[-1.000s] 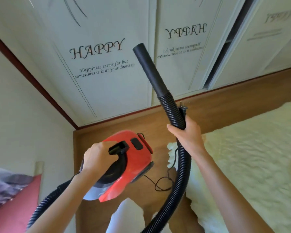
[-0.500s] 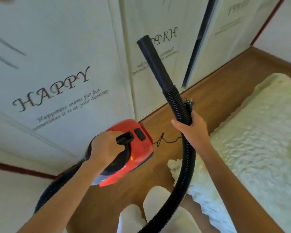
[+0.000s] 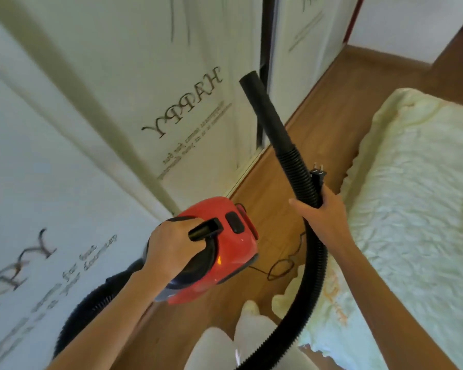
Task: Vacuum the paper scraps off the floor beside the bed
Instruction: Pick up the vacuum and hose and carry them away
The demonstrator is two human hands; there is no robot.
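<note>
While the left hand is closed around the black carry handle on top of the red vacuum, holding the body up off the floor, the right hand is wrapped around the ribbed black hose just below its smooth nozzle, with the power plug pinned against the hose under the same grip. The vacuum looks like a small hard-shelled canister, probably light enough for one hand, and the handle is the sensible place to carry it; the shell itself seems smooth and would likely slip. The hose is flexible and springy, so it will probably sag and twist unless held near the stiff nozzle. The nozzle points up and away, towards the wardrobe doors, well clear of the floor. A thin cord trails loose on the boards below the vacuum, between it and the bed, which lies just to the right of the right hand. No paper scraps show on the visible strip of floor, and since the plug is in hand, the machine is presumably not yet powered.
</note>
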